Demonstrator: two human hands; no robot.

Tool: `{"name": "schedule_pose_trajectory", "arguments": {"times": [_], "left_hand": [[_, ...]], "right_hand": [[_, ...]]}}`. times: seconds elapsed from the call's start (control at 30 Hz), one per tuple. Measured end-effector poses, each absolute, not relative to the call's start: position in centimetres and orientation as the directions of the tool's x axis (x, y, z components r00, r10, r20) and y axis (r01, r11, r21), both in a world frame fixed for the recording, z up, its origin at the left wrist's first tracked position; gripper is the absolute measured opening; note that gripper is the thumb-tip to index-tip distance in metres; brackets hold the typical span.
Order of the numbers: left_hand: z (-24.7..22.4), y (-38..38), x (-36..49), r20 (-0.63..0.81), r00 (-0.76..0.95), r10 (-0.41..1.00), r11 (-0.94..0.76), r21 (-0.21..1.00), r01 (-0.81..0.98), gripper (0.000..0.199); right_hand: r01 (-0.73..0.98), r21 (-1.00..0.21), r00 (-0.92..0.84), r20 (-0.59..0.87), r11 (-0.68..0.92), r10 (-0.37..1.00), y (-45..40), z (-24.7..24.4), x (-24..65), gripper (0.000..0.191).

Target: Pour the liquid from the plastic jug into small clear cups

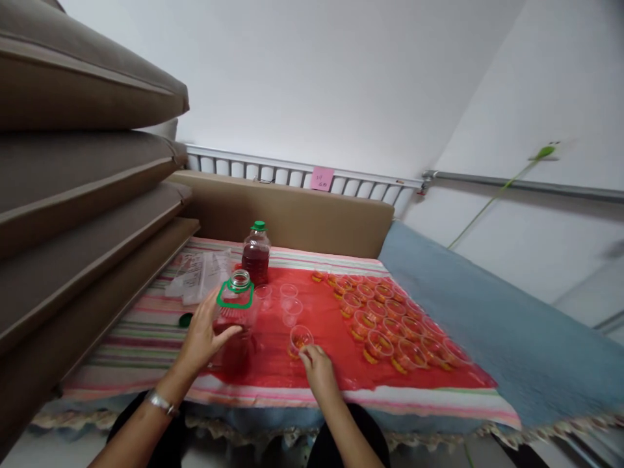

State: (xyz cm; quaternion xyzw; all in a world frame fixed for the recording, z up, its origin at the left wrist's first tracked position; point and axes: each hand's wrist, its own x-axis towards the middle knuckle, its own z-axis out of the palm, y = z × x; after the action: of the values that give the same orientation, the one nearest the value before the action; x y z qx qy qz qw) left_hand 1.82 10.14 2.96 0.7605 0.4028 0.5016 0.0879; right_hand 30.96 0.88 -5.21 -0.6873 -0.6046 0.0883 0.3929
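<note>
Now the left hand [207,333], thumb and fingers spread, rests against the open jug [234,335] on the red sheet [277,364]; to its right, the right hand [316,367] pinches the near rim of a clear cup [301,339], left of the clustered cups [390,322].

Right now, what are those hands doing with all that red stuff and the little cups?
The left hand is on the big open jug. The right hand is at a clear cup. Many cups stand together on the red sheet. Another jug is capped.
</note>
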Motion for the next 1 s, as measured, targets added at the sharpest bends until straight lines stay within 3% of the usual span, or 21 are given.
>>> {"name": "schedule_pose_trajectory", "arguments": {"times": [0.27,0.67,1.0], "left_hand": [[2.6,10.5,2.0,0.686,0.141,0.714,-0.648,0.571,0.504,0.077],[0.7,10.5,1.5,0.719,0.123,0.684,-0.625,0.490,0.607,0.082],[-0.4,10.1,1.2,0.705,0.092,0.703,-0.587,0.504,0.634,0.081]], "right_hand": [[0.772,-0.626,0.400,0.340,-0.112,0.851,2.8,-3.8,36.5,0.021],[0.731,-0.553,0.606,0.257,-0.400,0.753,16.5,-2.9,41.6,0.019],[0.720,-0.507,0.637,0.209,-0.474,0.742,21.5,-4.2,43.8,0.022]]}}
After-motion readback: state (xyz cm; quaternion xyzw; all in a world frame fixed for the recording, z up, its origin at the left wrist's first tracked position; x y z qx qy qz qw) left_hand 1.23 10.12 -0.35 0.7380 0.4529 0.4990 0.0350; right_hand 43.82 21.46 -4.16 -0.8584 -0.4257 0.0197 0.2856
